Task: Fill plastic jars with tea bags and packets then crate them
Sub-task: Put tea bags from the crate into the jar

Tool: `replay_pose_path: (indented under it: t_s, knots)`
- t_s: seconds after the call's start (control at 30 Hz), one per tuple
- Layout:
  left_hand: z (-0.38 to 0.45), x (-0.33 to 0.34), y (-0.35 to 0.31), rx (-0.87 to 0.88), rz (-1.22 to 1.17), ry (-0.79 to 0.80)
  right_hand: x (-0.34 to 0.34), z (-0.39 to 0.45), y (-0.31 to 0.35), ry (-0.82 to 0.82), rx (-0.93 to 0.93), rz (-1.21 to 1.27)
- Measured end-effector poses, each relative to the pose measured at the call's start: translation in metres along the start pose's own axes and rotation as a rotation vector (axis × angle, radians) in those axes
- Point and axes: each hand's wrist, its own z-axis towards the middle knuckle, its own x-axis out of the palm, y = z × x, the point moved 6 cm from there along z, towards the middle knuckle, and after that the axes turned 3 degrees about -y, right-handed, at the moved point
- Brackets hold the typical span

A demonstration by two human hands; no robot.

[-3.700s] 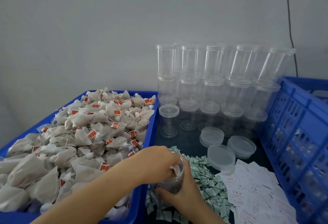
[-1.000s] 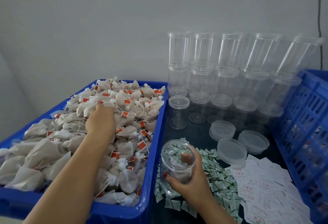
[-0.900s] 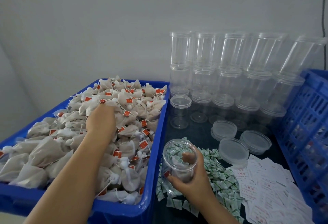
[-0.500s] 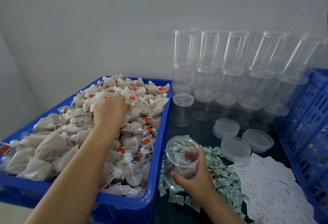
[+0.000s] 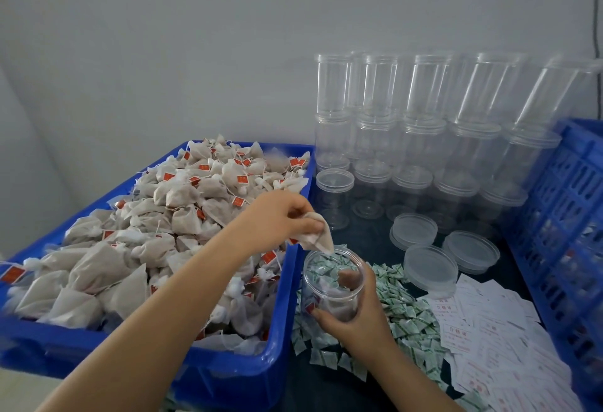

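Note:
My right hand [image 5: 355, 317] grips a clear plastic jar [image 5: 331, 287], tilted toward me, with a few tea bags inside. My left hand [image 5: 277, 216] pinches a beige tea bag [image 5: 318, 237] that hangs just over the jar's open mouth. A blue bin [image 5: 254, 366] on the left is heaped with tea bags carrying red tags [image 5: 137, 235]. Small green-and-white packets [image 5: 408, 307] lie in a pile under and beside the jar. White paper slips [image 5: 496, 346] are spread to the right of the packets.
Stacked empty clear jars [image 5: 424, 137] fill the back right against the wall. Loose round lids [image 5: 430, 268] lie in front of them. A blue slatted crate [image 5: 561, 235] stands along the right edge.
My left hand has lifted out of the bin with a tea bag and swung right to the jar's mouth. My right hand keeps its hold on the jar.

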Motion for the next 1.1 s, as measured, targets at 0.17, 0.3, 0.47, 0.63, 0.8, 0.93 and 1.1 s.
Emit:
replay_pose_path:
  t_s: [0.17,0.3,0.47,0.63,0.8,0.93,1.1]
  knots:
    - [-0.007,0.019,-0.016,0.074,-0.007,0.093,0.001,0.001,-0.001,-0.003,0.002,0.020]
    - [-0.011,0.034,-0.022,0.114,0.113,0.123,0.002,0.002,-0.005,-0.003,0.016,0.036]
    - [-0.019,0.050,-0.031,0.190,0.264,0.151,0.004,0.003,-0.008,0.005,0.030,0.073]
    - [-0.021,0.059,-0.035,0.257,0.453,0.167,0.005,0.004,-0.011,0.011,0.032,0.102]
    - [-0.015,0.070,-0.038,0.282,0.559,0.210,0.004,0.004,-0.010,0.005,0.016,0.091]
    - [-0.012,0.077,-0.041,0.247,0.572,0.300,0.003,0.003,-0.010,0.007,-0.005,0.069]
    - [-0.009,0.083,-0.041,0.230,0.672,0.486,0.003,0.003,-0.009,0.011,-0.012,0.055]
